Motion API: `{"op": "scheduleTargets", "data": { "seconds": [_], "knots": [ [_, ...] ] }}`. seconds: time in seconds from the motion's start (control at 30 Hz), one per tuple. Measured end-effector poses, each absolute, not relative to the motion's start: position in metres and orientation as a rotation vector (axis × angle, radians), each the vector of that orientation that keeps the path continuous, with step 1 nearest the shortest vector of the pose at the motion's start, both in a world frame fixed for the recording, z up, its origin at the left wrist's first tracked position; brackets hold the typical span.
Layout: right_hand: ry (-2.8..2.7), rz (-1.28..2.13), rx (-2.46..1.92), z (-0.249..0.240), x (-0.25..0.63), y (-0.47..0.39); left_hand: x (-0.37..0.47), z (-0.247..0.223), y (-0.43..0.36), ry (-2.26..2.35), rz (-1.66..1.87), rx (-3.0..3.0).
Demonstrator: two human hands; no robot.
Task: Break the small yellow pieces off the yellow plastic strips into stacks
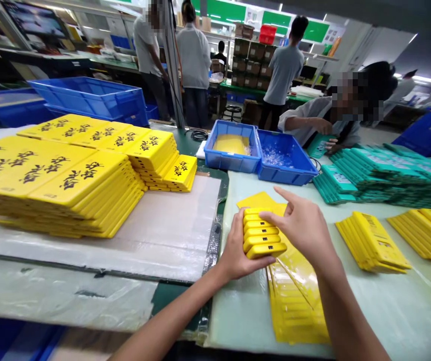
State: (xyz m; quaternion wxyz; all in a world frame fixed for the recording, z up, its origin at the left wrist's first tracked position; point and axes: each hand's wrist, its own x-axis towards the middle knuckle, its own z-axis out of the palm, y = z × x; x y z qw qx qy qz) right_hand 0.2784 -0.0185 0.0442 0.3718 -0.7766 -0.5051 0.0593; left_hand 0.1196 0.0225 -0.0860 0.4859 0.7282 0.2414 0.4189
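Note:
My left hand (235, 250) is wrapped round a small stack of slim yellow power banks (262, 235), with their ends and small dark ports facing me. My right hand (301, 223) is just to the right of the stack. Its index finger points out and its thumb lies at the top power bank; whether it presses on it I cannot tell. Beneath my hands lie yellow film sheets (294, 306) with a glossy surface, partly hidden by the stack and my right forearm.
Large piles of yellow power banks (76, 180) stand on the left. Two blue bins (234, 163) sit ahead. To the right are smaller yellow stacks (373, 243) and teal piles (392, 170), where a co-worker (320, 123) handles a teal piece. A metal post (174, 65) rises behind.

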Motion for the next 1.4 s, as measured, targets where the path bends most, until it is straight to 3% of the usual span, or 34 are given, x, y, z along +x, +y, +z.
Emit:
{"op": "scheduleTargets", "data": {
  "seconds": [0.2,0.47,0.63,0.83,1.0,1.4],
  "knots": [
    [-1.225,0.891,-1.583,0.029,0.304,-0.008,0.120,-0.086,0.025,0.558,1.017,1.734],
    [-1.323,0.983,-1.552,0.014,0.312,0.016,0.118,-0.087,0.030,0.547,1.029,1.797],
    [-1.220,0.665,-1.916,-0.005,0.351,0.016,0.118,-0.082,0.031,0.558,1.027,1.810],
    [-0.946,0.289,-2.214,-0.040,0.406,-0.100,0.118,-0.079,0.033,0.598,1.042,1.861],
    [-0.860,0.224,-2.273,-0.066,0.405,-0.150,0.118,-0.077,0.032,0.633,1.046,1.885],
    [-0.980,0.268,-2.502,-0.084,0.387,-0.115,0.114,-0.082,0.034,0.608,1.004,1.924]
  ]
}}
